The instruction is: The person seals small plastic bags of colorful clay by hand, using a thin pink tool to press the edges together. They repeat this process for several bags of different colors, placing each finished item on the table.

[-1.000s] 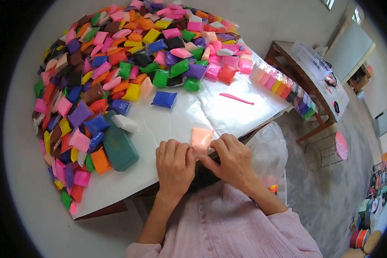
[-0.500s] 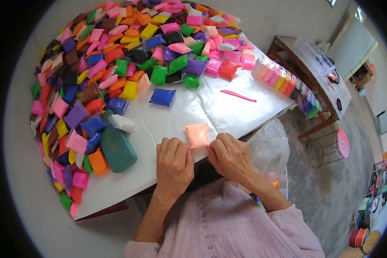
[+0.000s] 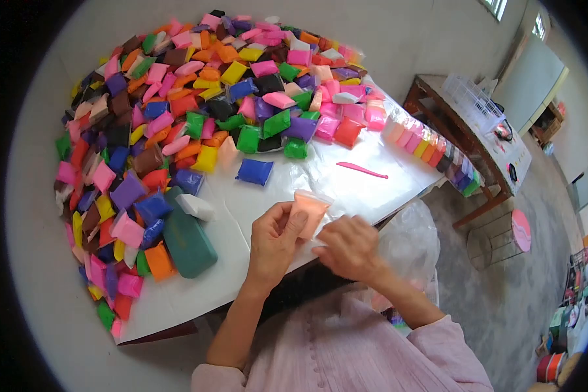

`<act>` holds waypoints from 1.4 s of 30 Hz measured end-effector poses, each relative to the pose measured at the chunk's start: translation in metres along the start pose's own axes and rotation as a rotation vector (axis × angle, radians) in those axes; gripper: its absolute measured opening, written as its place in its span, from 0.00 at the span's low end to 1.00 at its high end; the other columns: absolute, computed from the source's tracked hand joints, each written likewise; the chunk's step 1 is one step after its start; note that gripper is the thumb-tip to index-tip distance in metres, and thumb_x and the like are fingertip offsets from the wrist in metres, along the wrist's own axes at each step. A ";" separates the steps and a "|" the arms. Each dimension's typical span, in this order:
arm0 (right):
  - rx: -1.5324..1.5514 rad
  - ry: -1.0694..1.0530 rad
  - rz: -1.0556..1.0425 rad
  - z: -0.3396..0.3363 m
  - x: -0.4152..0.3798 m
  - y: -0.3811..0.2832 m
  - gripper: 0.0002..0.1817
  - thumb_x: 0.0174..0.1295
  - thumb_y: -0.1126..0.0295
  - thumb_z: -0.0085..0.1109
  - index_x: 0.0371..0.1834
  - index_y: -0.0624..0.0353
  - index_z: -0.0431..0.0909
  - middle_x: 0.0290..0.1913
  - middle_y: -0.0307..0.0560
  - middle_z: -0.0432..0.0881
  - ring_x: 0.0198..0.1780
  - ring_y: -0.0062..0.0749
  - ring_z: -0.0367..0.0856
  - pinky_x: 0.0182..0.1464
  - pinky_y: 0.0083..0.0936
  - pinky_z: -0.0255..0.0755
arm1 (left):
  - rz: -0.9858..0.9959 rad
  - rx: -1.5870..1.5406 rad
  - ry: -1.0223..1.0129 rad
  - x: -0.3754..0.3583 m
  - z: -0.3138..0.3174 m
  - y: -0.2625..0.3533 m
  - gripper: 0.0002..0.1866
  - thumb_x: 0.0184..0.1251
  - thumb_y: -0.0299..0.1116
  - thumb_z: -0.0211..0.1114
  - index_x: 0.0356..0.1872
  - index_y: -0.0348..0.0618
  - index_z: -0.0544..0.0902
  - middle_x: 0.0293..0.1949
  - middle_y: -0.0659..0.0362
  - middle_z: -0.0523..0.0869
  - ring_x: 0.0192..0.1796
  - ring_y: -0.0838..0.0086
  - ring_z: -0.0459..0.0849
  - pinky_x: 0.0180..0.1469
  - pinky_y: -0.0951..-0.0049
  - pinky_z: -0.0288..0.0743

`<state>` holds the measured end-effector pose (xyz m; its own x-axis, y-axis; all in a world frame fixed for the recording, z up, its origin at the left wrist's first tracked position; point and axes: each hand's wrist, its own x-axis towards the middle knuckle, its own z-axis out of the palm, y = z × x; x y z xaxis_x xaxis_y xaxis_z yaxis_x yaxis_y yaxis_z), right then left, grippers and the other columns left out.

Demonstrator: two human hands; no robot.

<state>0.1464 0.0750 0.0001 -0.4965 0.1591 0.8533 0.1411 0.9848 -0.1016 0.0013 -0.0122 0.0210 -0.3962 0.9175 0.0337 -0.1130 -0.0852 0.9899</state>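
Note:
My left hand grips a peach-coloured clay packet in clear wrap, thumb across its front, tilted over the near edge of the table. Beside the packet's lower right corner is my right hand, blurred, its fingers curled in; what they pinch I cannot make out. A blue clay packet lies beyond my hands on the white table cover. To the right of it rests a pink plastic modelling knife. On the left are a dark green case and a white packet leaning on it.
A large heap of coloured clay packets covers the table's left and far side. Along the right edge stands a row of multicoloured packets in clear wrap. Below hangs a clear plastic bag. A wire stool and another table stand further right.
The peach packet was upright with both hands at its lower corners. It is now tilted in my left hand, while my right hand has shifted slightly and blurred. The view has shifted a little.

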 end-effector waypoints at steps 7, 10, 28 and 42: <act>-0.481 -0.161 0.391 0.015 0.018 0.089 0.09 0.60 0.71 0.62 0.42 0.61 0.79 0.39 0.51 0.78 0.46 0.45 0.76 0.46 0.38 0.71 | 0.050 0.028 0.061 0.005 -0.007 -0.015 0.13 0.73 0.34 0.62 0.48 0.35 0.81 0.38 0.65 0.83 0.36 0.87 0.77 0.35 0.82 0.75; -0.356 -0.325 0.529 0.013 0.018 0.087 0.07 0.60 0.70 0.61 0.38 0.61 0.80 0.38 0.50 0.78 0.45 0.45 0.77 0.45 0.39 0.71 | 0.021 0.040 0.105 0.002 -0.003 -0.009 0.12 0.73 0.35 0.62 0.47 0.34 0.81 0.35 0.65 0.82 0.34 0.87 0.75 0.33 0.83 0.75; -0.598 -0.407 0.441 0.004 0.009 0.074 0.06 0.57 0.76 0.56 0.38 0.62 0.76 0.36 0.53 0.75 0.39 0.47 0.79 0.37 0.39 0.76 | 0.121 0.082 0.116 0.001 0.000 -0.012 0.12 0.73 0.36 0.62 0.35 0.37 0.78 0.29 0.67 0.75 0.30 0.87 0.71 0.31 0.82 0.75; -0.090 -0.048 0.306 0.001 0.023 -0.007 0.06 0.57 0.71 0.65 0.30 0.57 0.75 0.27 0.44 0.73 0.27 0.37 0.76 0.28 0.32 0.69 | 0.148 0.077 0.144 0.000 0.001 -0.012 0.11 0.75 0.34 0.60 0.36 0.36 0.80 0.30 0.66 0.78 0.30 0.87 0.73 0.30 0.82 0.72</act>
<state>0.1336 0.0715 0.0199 -0.4586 0.4526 0.7648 0.3648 0.8806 -0.3024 0.0033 -0.0110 0.0095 -0.5300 0.8318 0.1649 0.0237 -0.1799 0.9834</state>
